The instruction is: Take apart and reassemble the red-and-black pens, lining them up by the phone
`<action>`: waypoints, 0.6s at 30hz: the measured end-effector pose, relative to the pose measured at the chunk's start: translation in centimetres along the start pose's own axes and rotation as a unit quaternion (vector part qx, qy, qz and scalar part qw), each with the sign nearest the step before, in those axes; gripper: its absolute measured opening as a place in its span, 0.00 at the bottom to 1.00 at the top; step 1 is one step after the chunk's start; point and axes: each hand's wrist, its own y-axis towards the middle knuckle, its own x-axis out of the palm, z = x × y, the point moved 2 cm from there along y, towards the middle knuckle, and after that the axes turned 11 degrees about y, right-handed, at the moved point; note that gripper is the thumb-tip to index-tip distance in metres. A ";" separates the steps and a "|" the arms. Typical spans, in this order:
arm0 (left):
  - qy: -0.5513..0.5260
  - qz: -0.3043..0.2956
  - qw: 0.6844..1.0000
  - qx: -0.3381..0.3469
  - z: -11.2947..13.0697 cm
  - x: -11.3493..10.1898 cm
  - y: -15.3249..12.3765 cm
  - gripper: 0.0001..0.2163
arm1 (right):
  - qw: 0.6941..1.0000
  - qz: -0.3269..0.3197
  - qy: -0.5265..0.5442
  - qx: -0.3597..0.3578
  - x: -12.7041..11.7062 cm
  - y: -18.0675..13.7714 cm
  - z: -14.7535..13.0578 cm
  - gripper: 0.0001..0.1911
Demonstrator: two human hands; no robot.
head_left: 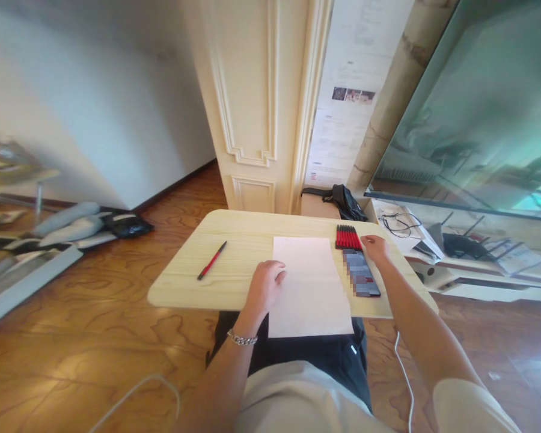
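Observation:
A white sheet of paper (pixel 310 284) lies on a small light wooden table (pixel 234 246), its near edge hanging over the front. My left hand (pixel 265 285) rests on the sheet's left edge, fingers loosely curled and pressing down. My right hand (pixel 375 248) touches a row of red and black pens (pixel 348 237) packed side by side at the sheet's right; its fingers curl over the pack's right edge. A single red pen (pixel 211 260) lies loose on the table's left part.
A panelled cream door (pixel 252 108) stands behind the table. A black bag (pixel 346 202) sits past the far edge. At right, a low white shelf (pixel 473 276) holds cables and papers under a large glass pane. Bags and a metal rack lie on the wooden floor at left.

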 end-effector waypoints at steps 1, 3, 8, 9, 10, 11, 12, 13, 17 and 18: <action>0.022 0.021 0.999 -0.027 -1.5 -1.1 -0.3 0.08 | 0.999 0.025 0.032 -0.017 -0.1 -0.6 -0.3 0.23; 0.081 0.054 0.991 -0.095 -5.0 -3.4 -0.9 0.09 | 0.992 0.060 0.098 -0.060 -0.2 -2.4 -1.3 0.25; 0.227 0.056 0.950 -0.207 -12.0 -7.4 -1.8 0.13 | 0.975 0.053 0.196 -0.089 0.7 -9.0 -4.9 0.28; 0.243 0.044 0.945 -0.216 -12.7 -7.6 -1.8 0.14 | 0.972 0.037 0.215 -0.087 1.1 -10.4 -5.6 0.28; 0.253 0.031 0.941 -0.223 -13.2 -7.6 -1.8 0.15 | 0.968 0.025 0.232 -0.086 1.5 -11.7 -6.1 0.28; 0.258 0.020 0.939 -0.227 -13.6 -7.6 -1.7 0.15 | 0.965 0.016 0.247 -0.088 1.9 -12.9 -6.6 0.27; 0.258 0.010 0.938 -0.230 -13.8 -7.4 -1.6 0.15 | 0.962 0.004 0.259 -0.087 2.2 -14.0 -7.0 0.27; 0.256 0.003 0.938 -0.233 -13.9 -7.3 -1.6 0.14 | 0.960 -0.011 0.265 -0.085 2.6 -14.9 -7.2 0.26; 0.248 -0.010 0.937 -0.247 -14.0 -7.0 -1.3 0.14 | 0.966 -0.059 0.235 -0.087 3.4 -17.6 -7.2 0.22; 0.242 -0.015 0.937 -0.252 -14.0 -7.0 -1.2 0.14 | 0.969 -0.065 0.218 -0.092 3.5 -18.1 -7.1 0.21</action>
